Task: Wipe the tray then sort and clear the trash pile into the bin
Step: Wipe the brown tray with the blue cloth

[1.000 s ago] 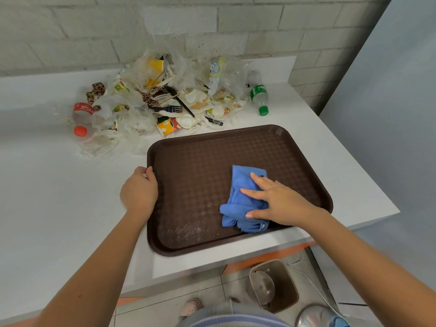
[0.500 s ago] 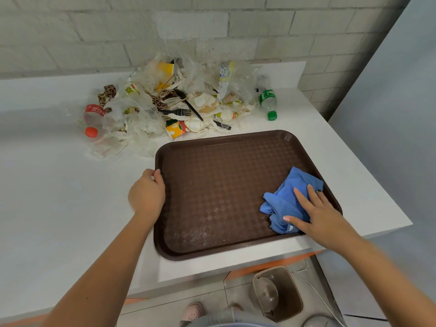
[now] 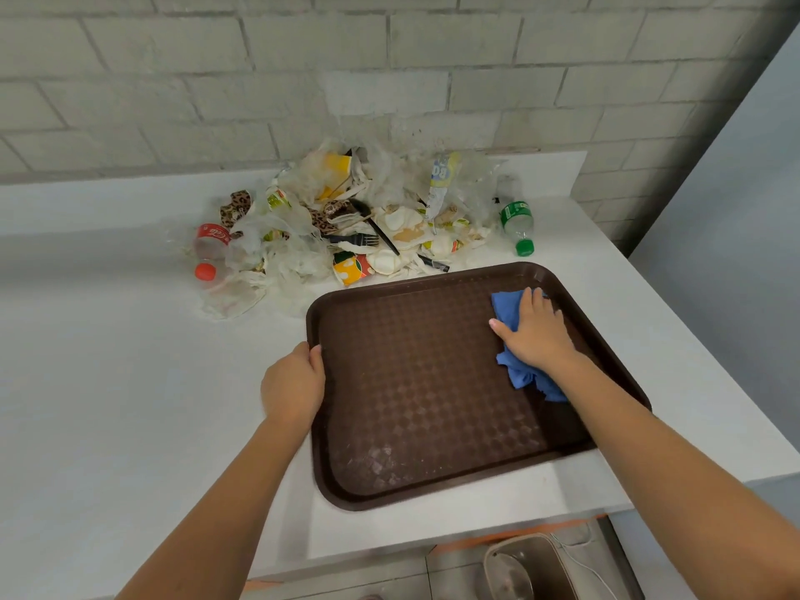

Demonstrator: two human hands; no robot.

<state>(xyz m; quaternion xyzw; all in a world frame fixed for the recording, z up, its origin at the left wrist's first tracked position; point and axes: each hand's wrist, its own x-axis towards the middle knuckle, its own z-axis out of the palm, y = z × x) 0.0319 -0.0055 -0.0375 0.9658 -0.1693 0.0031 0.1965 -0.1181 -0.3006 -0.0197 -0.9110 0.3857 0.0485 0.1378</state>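
A dark brown tray [image 3: 415,383] lies on the white counter [image 3: 108,383], its near end close to the counter's front edge. My left hand [image 3: 292,387] grips the tray's left rim with curled fingers. A blue cloth [image 3: 515,339] lies on the tray's far right part, and my right hand [image 3: 537,335] presses flat on it with straight fingers. Behind the tray sits the trash pile [image 3: 346,227] of plastic wrap, crushed paper cups, a black fork and stained paper. A pale smudge shows near the tray's near left corner.
A clear bottle with a red cap [image 3: 207,253] lies at the pile's left, a green-capped bottle [image 3: 517,227] at its right. A brick wall backs the counter. A brown bin [image 3: 532,569] stands on the floor below the front edge. A grey panel rises on the right.
My right hand has slid the blue cloth from the tray's near middle to the right edge, then up toward the far right corner. My left hand has stayed on the left rim.
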